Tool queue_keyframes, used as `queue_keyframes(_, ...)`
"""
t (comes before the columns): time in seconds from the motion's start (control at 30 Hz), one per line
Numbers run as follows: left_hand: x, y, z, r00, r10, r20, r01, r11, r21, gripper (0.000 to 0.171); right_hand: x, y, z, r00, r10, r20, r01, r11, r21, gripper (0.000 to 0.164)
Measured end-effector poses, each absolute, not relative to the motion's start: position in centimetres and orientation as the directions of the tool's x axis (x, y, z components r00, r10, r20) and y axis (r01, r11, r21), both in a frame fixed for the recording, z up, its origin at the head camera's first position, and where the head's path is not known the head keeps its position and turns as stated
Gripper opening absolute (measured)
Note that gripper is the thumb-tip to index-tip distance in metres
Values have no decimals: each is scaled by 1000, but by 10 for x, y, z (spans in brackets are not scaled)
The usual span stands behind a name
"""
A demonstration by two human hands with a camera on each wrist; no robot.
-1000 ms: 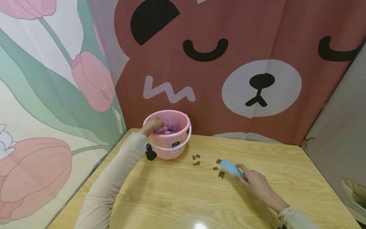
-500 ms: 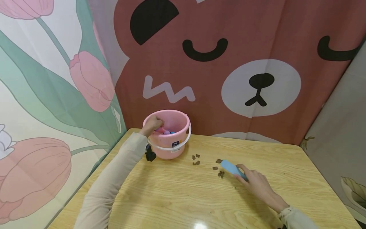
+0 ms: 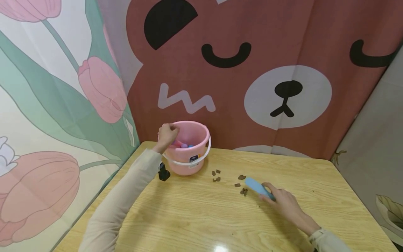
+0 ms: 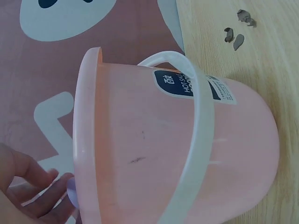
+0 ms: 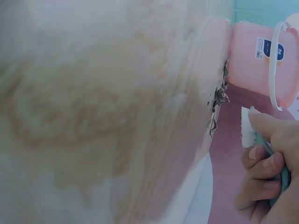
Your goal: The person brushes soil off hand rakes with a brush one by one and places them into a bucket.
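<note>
My left hand (image 3: 168, 134) is over the left rim of a pink bucket (image 3: 181, 154), its fingers loosely bent. In the left wrist view the thumb stands apart from the fingers, and a purple rounded end (image 4: 72, 192) shows between the fingertips and the rim. Inside the bucket lie pink, purple and blue items, mostly hidden by its wall. On the right, my right hand (image 3: 284, 203) grips a light blue brush (image 3: 257, 187) by its handle. Its white bristles (image 5: 247, 128) show in the right wrist view. Brown scraps (image 3: 241, 177) lie just left of the brush head.
More brown scraps (image 3: 216, 175) lie between the bucket and the brush on the wooden table (image 3: 189, 217). A white handle (image 3: 207, 147) hangs down the bucket's front. Behind the table hangs a bear-print cloth (image 3: 230, 105); a tulip-print one (image 3: 104, 91) hangs at left.
The left hand has risen from inside the bucket to its rim, leaving the pink and purple items inside. The brush has shifted slightly right, away from the scraps.
</note>
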State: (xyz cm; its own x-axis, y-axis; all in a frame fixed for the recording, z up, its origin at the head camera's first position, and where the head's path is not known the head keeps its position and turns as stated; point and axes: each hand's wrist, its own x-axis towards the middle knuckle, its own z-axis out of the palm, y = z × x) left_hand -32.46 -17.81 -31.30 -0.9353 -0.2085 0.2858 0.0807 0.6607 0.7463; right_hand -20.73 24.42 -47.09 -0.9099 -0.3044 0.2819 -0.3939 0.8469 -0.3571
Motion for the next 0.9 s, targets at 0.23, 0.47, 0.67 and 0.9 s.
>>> queue_keyframes(0.23,-319,-177,-312,-906,-238,349,130,630,765,26,-205,247,-470,-913,-313,261,-391,854,-344,46)
queue_keyframes(0.47,-317,-175,-314,-877,-250,411,182,618,765,22,-205,247,-470,-914,-290,285,-378,863,-335,41)
queue_keyframes(0.67,-313,-174,-317,-861,-259,437,201,615,762,18,-203,249,-471,-934,-279,222,-346,857,-382,34)
queue_keyframes(0.9,-305,-175,-321,-861,-225,457,234,621,748,18,-200,252,-469,-929,-278,244,-353,862,-364,17)
